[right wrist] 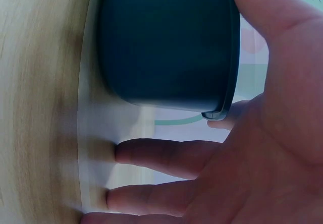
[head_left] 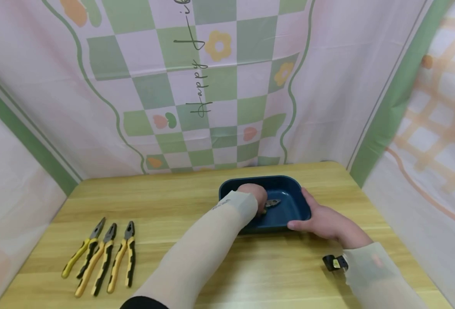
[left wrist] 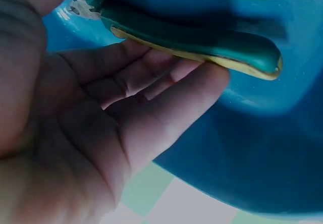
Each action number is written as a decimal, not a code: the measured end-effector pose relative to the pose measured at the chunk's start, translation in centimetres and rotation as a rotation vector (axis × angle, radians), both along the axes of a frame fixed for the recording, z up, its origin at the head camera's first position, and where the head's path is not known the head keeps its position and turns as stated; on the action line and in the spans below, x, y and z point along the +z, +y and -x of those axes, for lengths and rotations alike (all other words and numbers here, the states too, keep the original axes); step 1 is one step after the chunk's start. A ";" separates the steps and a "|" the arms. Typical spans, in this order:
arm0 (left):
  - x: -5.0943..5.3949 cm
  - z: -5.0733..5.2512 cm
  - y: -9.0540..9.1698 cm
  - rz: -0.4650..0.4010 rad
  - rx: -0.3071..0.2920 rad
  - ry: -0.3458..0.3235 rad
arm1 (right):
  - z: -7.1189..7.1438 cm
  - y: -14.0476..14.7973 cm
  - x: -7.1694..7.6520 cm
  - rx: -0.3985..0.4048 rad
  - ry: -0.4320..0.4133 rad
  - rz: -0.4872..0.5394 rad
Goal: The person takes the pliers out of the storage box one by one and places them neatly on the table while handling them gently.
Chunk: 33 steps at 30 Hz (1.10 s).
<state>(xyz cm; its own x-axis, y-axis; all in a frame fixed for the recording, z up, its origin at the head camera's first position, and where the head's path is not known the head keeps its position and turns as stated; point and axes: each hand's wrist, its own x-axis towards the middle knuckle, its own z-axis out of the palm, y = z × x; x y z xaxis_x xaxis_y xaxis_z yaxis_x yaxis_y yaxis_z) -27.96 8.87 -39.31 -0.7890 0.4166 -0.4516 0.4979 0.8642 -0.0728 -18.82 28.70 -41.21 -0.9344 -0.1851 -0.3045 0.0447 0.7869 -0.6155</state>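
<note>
Inside the dark blue tray (head_left: 289,210) lies a pair of pliers (head_left: 272,203), its metal head showing to the right of my left hand (head_left: 253,194). In the left wrist view, the fingers curl under one green-and-yellow plier handle (left wrist: 202,42), with the thumb near the pivot; the jaws are mostly out of that view. My right hand (head_left: 326,221) holds the tray's right end, thumb at the front corner and a finger at the back rim. Its other fingers (right wrist: 161,156) spread straight below the rim, off the tray wall.
Three pliers with yellow-and-black handles (head_left: 119,262) lie side by side at the left of the wooden table (head_left: 173,210). A small black clip-like piece (head_left: 332,262) is by the right sleeve. Patterned cloth (head_left: 219,86) hangs behind and at both sides.
</note>
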 end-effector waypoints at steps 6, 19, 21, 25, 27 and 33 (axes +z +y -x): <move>0.4 -0.6 0.1 0.017 -0.030 0.010 | 0.2 0.0 0.0 0.001 -0.006 0.006; 1.8 -0.4 -1.1 -0.112 0.003 -0.040 | 0.3 0.3 -0.1 -0.002 -0.006 -0.005; 1.9 -0.2 -1.3 -0.128 0.020 -0.055 | 0.3 0.3 -0.1 0.002 0.000 -0.002; 2.3 0.0 -1.9 -0.168 0.070 -0.077 | 0.3 0.3 -0.1 0.008 0.014 -0.004; 2.6 -0.1 -2.1 -0.186 0.088 -0.087 | 0.3 0.3 -0.2 0.009 0.017 -0.009; 3.7 0.1 -3.1 -0.215 0.099 -0.079 | 0.3 0.2 -0.3 0.006 0.010 -0.012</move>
